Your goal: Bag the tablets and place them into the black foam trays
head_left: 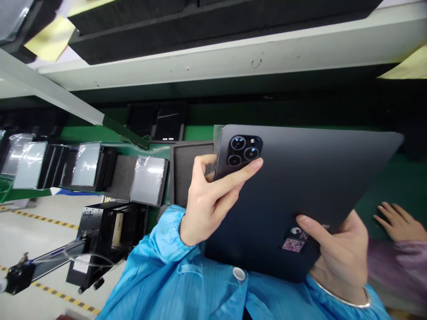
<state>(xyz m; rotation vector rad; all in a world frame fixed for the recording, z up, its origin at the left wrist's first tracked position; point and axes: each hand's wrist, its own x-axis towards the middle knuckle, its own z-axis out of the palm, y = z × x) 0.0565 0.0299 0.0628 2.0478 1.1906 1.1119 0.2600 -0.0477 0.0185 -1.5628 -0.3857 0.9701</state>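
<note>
A dark grey tablet [283, 178] is held up close to my chest, its back facing me. At its upper left corner is a raised camera block [244, 151] with several round lenses. My left hand [213, 195] grips the left edge, one finger stretched across the back just below the lenses. A strip of clear film [217, 133] sticks out past that edge. My right hand [343, 249] holds the lower right side, thumb flat on the back beside a small sticker with a square code [293, 244]. The tablet's front is hidden.
Film-wrapped tablets [148, 180] lie on black foam trays [191, 169] along the green bench to the left. A pale shelf beam [233, 64] carries black foam blocks above. Another person's hand [402, 222] rests at the right. A black machine [100, 240] stands lower left.
</note>
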